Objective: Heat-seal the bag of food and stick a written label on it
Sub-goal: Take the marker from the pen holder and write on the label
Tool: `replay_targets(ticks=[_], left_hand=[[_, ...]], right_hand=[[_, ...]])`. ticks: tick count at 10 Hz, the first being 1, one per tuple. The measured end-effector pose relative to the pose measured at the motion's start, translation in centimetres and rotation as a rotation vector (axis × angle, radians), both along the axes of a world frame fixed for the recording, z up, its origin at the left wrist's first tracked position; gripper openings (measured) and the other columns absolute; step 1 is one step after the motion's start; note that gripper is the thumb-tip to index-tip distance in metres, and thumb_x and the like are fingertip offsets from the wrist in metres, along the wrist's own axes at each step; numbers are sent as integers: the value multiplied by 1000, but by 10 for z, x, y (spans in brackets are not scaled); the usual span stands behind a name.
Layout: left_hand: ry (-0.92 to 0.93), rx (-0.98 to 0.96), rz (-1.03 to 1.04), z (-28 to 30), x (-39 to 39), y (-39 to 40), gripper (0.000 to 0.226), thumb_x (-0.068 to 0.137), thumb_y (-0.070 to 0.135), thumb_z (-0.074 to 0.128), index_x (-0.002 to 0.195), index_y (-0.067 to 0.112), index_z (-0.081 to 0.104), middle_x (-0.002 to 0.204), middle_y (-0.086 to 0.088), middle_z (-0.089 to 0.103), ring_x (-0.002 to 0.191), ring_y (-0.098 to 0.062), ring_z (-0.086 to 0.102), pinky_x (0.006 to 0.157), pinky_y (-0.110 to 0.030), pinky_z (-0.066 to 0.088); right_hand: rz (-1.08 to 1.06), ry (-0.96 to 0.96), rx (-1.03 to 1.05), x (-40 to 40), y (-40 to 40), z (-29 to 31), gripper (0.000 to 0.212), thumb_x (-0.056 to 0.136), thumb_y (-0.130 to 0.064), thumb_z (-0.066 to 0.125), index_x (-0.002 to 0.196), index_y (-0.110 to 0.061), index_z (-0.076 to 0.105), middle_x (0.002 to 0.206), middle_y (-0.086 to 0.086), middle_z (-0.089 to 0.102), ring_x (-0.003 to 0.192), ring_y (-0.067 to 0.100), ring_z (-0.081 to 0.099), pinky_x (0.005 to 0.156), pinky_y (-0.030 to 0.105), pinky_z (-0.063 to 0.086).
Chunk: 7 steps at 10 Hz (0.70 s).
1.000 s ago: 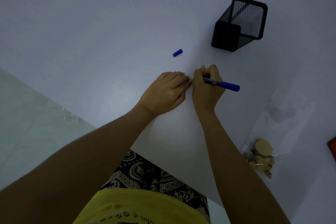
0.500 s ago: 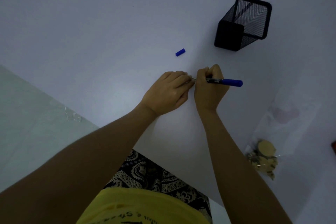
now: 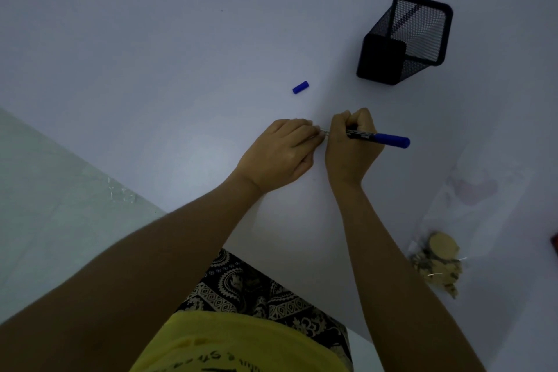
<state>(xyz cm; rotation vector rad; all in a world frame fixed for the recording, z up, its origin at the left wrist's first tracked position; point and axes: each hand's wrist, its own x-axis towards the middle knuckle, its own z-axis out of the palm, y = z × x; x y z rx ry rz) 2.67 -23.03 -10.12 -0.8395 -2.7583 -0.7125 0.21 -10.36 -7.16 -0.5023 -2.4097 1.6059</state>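
My right hand (image 3: 351, 148) grips a blue marker (image 3: 380, 138), its tip pointing left toward my left hand (image 3: 280, 154) and pressed down on the white table (image 3: 181, 39). My left hand lies flat beside it, fingers curled down at the tip; whatever lies under them is hidden. The marker's blue cap (image 3: 300, 87) rests loose on the table just beyond my hands. A clear plastic bag of brown food pieces (image 3: 437, 260) lies at the right, apart from both hands.
A black mesh pen holder (image 3: 404, 39) stands at the back right with a dark pen inside. A red object (image 3: 555, 241) peeks in at the right edge. The table's near edge runs diagonally, with pale floor (image 3: 45, 205) to the left.
The marker's rear end swung slightly while both hands stayed at the same spot; the view shifted a little.
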Motion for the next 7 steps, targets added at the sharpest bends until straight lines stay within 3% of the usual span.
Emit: replay_targets(ticks=[7], left_hand=[[6,2,3,0,0,1,29,90,17,57,113,5,67,109,-10,69,105,-25,63,92,-34,46]], right_hand=[[-21,0,27,0,0,-3,46,85,1,55,58,-28,32,49,-13,38,41,0,41,43,8,33]])
